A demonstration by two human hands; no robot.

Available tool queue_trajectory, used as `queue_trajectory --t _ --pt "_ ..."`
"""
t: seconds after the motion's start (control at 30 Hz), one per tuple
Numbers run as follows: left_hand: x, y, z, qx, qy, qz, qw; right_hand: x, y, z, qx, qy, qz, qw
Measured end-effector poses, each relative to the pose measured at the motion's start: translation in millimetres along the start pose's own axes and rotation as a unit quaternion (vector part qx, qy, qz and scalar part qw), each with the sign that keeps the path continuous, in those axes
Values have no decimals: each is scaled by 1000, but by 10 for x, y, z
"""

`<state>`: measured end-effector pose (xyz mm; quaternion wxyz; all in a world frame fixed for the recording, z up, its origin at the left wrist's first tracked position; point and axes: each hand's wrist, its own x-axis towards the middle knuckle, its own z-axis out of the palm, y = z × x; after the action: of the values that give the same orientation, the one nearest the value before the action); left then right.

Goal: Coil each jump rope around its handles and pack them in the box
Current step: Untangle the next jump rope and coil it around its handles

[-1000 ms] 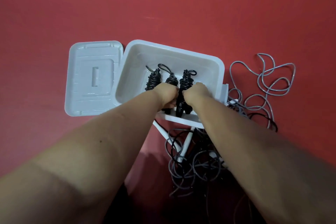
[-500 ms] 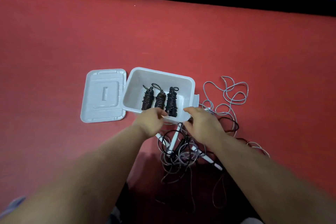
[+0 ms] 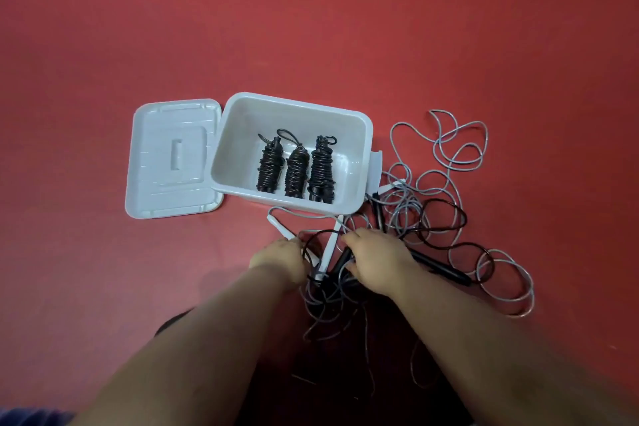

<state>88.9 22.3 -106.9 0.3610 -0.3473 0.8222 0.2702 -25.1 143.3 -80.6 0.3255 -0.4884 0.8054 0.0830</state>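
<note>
Three coiled black jump ropes (image 3: 296, 166) lay side by side in the open white box (image 3: 363, 135) while the left hand (image 3: 278, 257) and right hand (image 3: 375, 261), fingers curled, grips unclear, sorted the near tangle of loose ropes (image 3: 446, 218).

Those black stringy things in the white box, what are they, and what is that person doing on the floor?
They are jump ropes, each wound round its own handles. Three black coiled ropes lie side by side in the open white box, and its lid lies flat beside it on the red floor. In front of the box lies a tangled pile of loose grey and black ropes. The person's left hand and right hand are both down in that tangle among the handles, apparently picking out the next rope to coil.
</note>
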Motion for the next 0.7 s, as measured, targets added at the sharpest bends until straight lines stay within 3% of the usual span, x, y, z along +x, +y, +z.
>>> queue_trajectory --t 0.17,0.4,0.7 --pt "207 -151 158 -59 -20 -32 998 408 -156 264 17 -9 -11 1000" --pt "370 -47 215 -88 -31 1 996 731 -355 457 8 -17 -28 999" --pt "97 -46 -126 -32 -53 70 996 302 -265 173 -68 23 -48 996"
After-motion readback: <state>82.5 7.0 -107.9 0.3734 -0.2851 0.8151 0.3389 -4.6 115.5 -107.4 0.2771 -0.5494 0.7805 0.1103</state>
